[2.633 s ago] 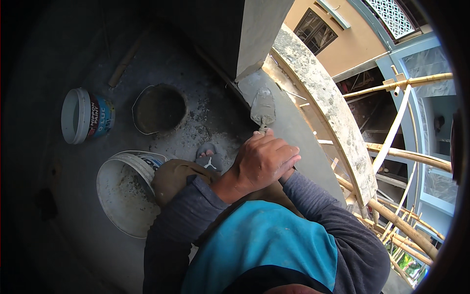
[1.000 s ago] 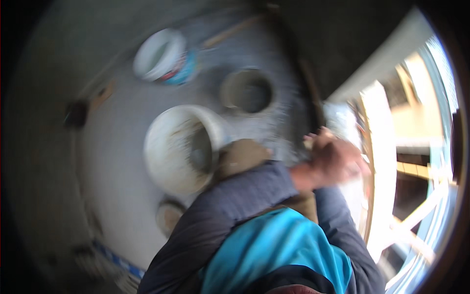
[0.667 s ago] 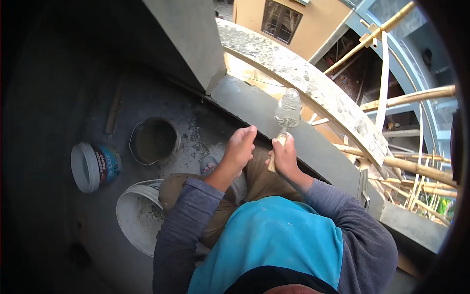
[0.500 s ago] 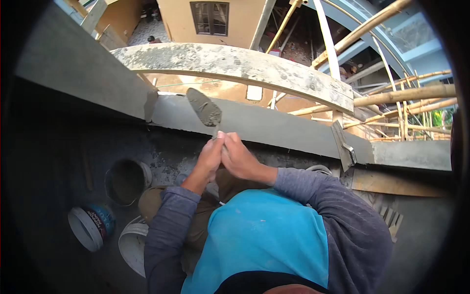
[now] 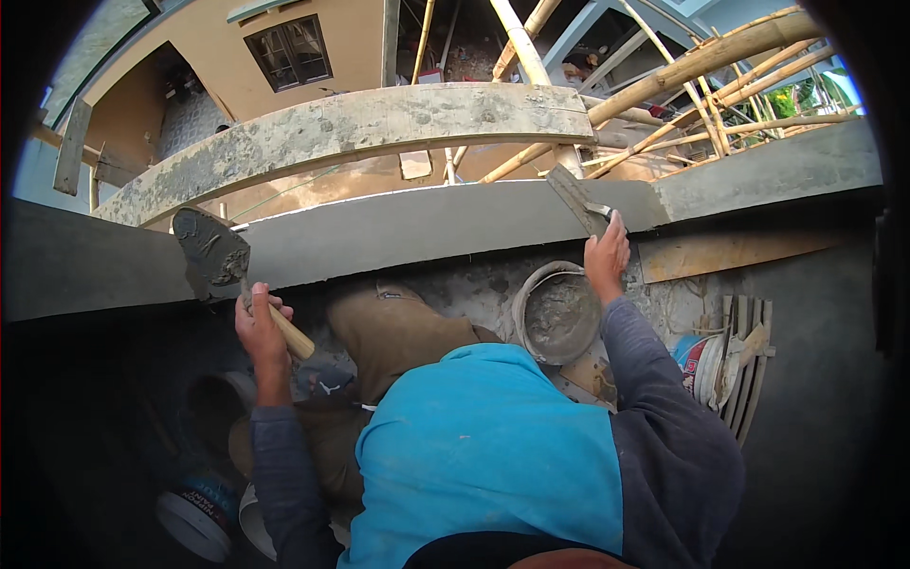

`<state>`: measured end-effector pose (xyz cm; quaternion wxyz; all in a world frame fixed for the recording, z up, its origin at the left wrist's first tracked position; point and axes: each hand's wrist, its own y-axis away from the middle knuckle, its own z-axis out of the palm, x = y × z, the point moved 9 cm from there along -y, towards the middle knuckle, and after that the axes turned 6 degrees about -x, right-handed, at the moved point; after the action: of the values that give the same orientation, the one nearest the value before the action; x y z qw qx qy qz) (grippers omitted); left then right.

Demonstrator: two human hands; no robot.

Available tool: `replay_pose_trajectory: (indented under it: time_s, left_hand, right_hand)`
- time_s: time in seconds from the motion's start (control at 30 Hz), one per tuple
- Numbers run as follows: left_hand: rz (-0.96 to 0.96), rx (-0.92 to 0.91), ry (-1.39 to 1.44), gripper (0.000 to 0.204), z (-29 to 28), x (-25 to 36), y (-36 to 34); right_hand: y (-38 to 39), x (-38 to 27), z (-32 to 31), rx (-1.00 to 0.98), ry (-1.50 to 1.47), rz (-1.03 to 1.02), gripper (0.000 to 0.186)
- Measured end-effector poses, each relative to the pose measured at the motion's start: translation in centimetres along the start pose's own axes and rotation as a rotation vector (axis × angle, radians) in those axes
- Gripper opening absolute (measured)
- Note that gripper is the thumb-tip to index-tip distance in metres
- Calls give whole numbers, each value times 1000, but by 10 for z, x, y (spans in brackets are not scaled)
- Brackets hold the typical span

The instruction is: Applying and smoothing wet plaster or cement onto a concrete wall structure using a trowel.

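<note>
My left hand (image 5: 261, 327) is closed round a pointing trowel (image 5: 214, 248) near the neck. Its wooden handle sticks out below the fingers, and wet mortar coats the raised blade, which is over the left part of the grey plastered ledge (image 5: 398, 228). On the right, my right hand (image 5: 607, 258) reaches up to a flat plastering trowel (image 5: 573, 197) that lies across the ledge. The fingertips are at its handle, with the thumb apart; they do not look wrapped round it. Just left of that forearm stands a bucket (image 5: 557, 318) of grey mortar.
Beyond the ledge runs a mortar-stained plank (image 5: 360, 128), with bamboo poles (image 5: 701, 71) at the right and a drop to the ground below. Slatted wood (image 5: 749, 365) leans by a paint bucket (image 5: 697, 365) at right. Another paint bucket (image 5: 199, 517) lies at lower left.
My hands were together round the pointing trowel's handle and have come apart. The left has carried that trowel left; the right has moved to the plastering trowel. The view has shifted right.
</note>
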<state>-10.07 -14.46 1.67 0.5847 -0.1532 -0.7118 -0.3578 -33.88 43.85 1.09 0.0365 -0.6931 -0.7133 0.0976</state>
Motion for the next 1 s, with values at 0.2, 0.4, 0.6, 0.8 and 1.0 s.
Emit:
replay_pose_trajectory:
  time_s: [0.2,0.4,0.6,0.8,1.0]
  left_hand:
    - [201,-21,-160,23,-3,22,14]
    - [273,-20,-154,22,-1,39,25]
    - [374,7,-121,21,-7,48,28]
    - [527,57,-28,19,-23,78,47]
    - [697,267,182,25,-65,115,66]
  right_hand:
    - [-57,77,53,-439,206,77,66]
    - [-50,88,53,-354,33,3,49]
    - [1,204,50,-117,61,534,45]
    - [-30,34,39,-357,-819,390,34]
    - [-36,-204,64,-869,-1643,383,29]
